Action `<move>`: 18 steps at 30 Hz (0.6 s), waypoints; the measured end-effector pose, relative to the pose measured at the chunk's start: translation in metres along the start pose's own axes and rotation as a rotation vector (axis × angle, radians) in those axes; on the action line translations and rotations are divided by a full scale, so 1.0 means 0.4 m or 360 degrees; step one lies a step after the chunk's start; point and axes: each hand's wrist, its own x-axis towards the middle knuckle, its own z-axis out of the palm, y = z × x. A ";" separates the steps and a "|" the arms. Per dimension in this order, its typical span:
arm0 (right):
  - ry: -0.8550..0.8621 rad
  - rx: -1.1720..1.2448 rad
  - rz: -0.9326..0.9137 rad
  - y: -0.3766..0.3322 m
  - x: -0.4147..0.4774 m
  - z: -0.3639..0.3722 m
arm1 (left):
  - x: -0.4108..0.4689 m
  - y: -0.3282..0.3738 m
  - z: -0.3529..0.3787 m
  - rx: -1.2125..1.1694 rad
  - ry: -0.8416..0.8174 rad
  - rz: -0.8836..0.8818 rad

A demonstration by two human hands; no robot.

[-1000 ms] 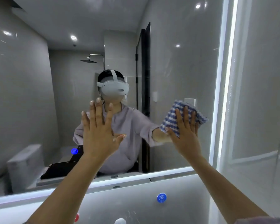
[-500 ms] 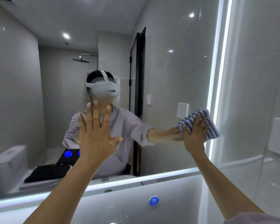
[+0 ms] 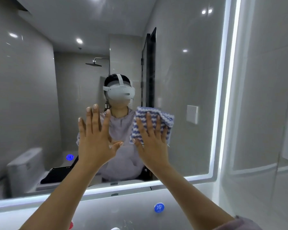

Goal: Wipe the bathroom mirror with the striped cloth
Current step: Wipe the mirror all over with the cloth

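Grey bathroom tile fills the mirror point(image 3: 181, 80), which is edged along its bottom and right side by a lit strip point(image 3: 226, 90). Pinned flat to the glass under the right hand point(image 3: 152, 140) is the cloth point(image 3: 154, 121), blue and white in wavy stripes; its folded top edge and right corner stick out past the fingertips. That hand has no pinch on it: 4 fingers lie spread and straight, the palm pressing the cloth against the glass.

Just left of this press, the left hand point(image 3: 94, 138) is open and empty, fingers splayed toward the glass, seemingly bracing; whether it touches cannot be told.

By my reading, the wiping stroke itself is in hand, low and near the mirror's middle. The next move calls for steady palm pressure while sliding the cloth sideways or upward, since a flat hold could let it bunch or slip.

Above the press lies much glass, faintly hazy in places. To its right, the strip. Below it, the lower frame, then a grey panel with a blue button point(image 3: 159, 208). Reflected behind are a shower head point(image 3: 93, 64), a toilet point(image 3: 26, 165) and a dark doorway point(image 3: 149, 67).
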 end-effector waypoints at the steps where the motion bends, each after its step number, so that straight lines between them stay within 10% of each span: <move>1: 0.0004 -0.0012 -0.0050 -0.010 0.008 0.001 | -0.001 0.000 -0.002 -0.0015 0.0000 -0.0003; 18: 0.0122 -0.0103 -0.0052 0.229 0.114 -0.105 | -0.004 -0.007 0.000 -0.0081 0.0049 0.0015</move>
